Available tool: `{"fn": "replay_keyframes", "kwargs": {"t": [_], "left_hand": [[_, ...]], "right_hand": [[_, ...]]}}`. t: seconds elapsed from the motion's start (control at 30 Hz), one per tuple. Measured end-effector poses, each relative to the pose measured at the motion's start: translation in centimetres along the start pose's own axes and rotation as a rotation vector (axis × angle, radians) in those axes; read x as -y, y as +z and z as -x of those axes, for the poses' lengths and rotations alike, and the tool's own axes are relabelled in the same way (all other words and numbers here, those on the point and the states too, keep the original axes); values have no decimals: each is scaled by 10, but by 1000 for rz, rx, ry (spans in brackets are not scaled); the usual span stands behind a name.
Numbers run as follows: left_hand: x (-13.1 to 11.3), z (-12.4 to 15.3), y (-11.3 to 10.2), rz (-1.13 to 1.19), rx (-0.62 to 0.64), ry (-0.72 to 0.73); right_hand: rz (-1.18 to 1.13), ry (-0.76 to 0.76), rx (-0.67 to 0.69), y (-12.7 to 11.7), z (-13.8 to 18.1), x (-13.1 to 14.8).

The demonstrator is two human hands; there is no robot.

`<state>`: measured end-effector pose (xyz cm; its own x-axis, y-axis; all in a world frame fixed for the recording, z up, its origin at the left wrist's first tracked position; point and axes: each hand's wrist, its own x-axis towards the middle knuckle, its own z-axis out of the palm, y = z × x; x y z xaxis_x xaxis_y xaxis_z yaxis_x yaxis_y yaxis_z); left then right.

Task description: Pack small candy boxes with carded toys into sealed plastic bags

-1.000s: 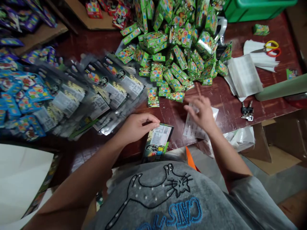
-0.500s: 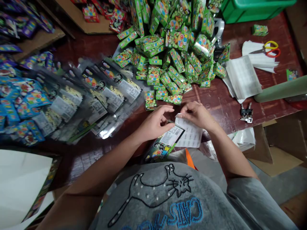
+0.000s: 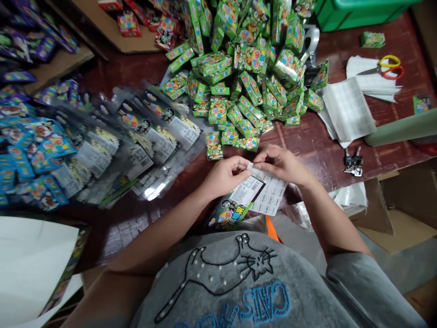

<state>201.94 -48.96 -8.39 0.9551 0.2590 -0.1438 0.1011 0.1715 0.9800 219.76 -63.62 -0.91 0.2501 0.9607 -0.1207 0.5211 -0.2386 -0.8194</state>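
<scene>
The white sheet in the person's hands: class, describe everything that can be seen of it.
The white sheet looks like thin paper, printed with rows of small grey blocks in a grid. Fingertips of the left hand and the right hand pinch its top edge. It hangs tilted toward the person, over the near edge of the dark red table. Its left side meets a dark printed packet; which one overlaps the other is unclear.
</scene>
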Motion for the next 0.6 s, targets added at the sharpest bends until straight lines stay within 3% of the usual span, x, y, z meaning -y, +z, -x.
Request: {"fn": "replay_keyframes", "kwargs": {"t": [0.13, 0.33, 0.47, 0.6], "left_hand": [[4, 0, -4, 20, -10, -6], [-2, 22, -31, -30, -67, 9], [-15, 40, -46, -69, -162, 44], [-12, 48, -53, -27, -327, 3]], "right_hand": [[63, -99, -21, 2, 0, 4], [-114, -83, -380, 9, 14, 5], [-250, -91, -255, 35, 13, 18], [-181, -121, -181, 64, 1, 29]]}}
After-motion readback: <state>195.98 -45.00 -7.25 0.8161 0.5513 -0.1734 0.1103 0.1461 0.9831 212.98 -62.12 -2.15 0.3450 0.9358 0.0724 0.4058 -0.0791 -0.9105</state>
